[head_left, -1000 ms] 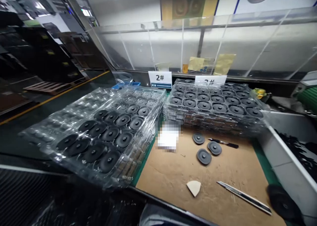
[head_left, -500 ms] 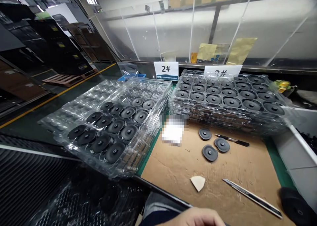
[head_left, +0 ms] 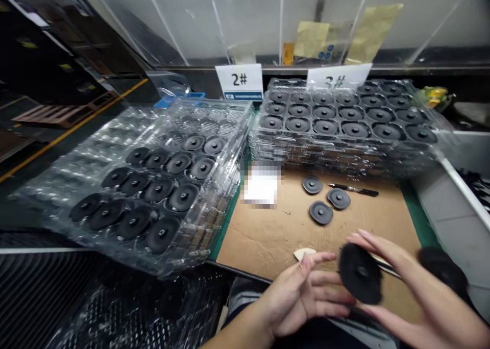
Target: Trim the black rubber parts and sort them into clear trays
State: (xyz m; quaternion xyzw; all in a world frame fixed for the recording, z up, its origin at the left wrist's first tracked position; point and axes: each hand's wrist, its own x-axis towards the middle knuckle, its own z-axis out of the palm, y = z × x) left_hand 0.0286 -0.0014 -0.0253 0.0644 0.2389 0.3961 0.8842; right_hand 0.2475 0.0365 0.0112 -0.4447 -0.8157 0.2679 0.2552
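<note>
The left hand (head_left: 302,300) lies open, palm up, its fingers (head_left: 329,300) spread and pointing toward the right hand (head_left: 415,288). The right hand's fingers and thumb stand wide around a black disc (head_left: 360,273), which seems clasped at its rim, though blur hides the exact contact. The disc sits between the two hands, tilted up on edge, with the left fingertips just beside it. Under both hands lies a cardboard sheet (head_left: 260,247) on the counter. Ahead of the hands on it, three loose discs (head_left: 320,213) lie flat, with a marker (head_left: 354,189) just beside them. A pale card scrap (head_left: 303,253) sits just past the left fingertips. A further dark disc (head_left: 442,267) sits just beyond the right hand, near a white bin (head_left: 459,201). Farther ahead of the left hand is a stack of clear trays (head_left: 233,109), labelled 2#. Its top tray holds discs in the pockets nearest the hands, while its far and left pockets look bare. Ahead of the right hand, the stack labelled 3# (head_left: 344,129) has a top tray that looks full. So one top tray appears filled and the other partly filled, with several discs lying outside the trays.
</note>
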